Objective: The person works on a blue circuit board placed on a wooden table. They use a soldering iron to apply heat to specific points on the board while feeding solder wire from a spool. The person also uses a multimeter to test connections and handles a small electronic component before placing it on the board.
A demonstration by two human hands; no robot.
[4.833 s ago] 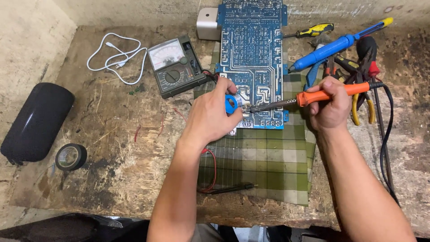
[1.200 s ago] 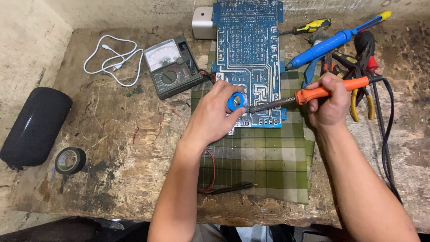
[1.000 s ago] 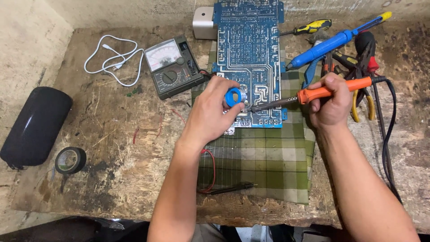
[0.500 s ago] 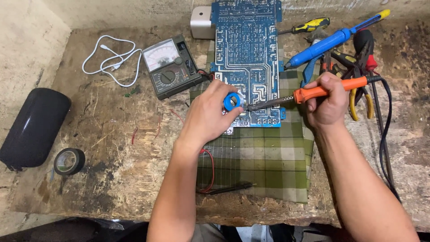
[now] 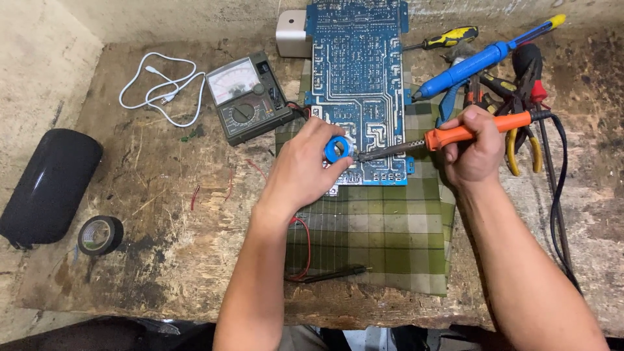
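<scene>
Head-cam view of a worn wooden bench (image 5: pixel 162 227). A small blue solder spool (image 5: pixel 337 149) is pinched in the left hand (image 5: pixel 302 170), fingers curled tight, over the lower edge of a blue circuit board (image 5: pixel 357 78). An orange-handled soldering iron (image 5: pixel 478 129) is gripped by the right hand (image 5: pixel 473 151), tip beside the spool. An analog meter (image 5: pixel 247 97) is seen to the board's left, a green checked cloth (image 5: pixel 383 240) beneath it.

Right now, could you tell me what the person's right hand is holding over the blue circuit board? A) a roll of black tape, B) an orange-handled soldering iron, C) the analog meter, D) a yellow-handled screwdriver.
B: the right hand grips the orange-handled soldering iron, whose tip points at the blue circuit board beside the small blue spool in the left hand.
</scene>
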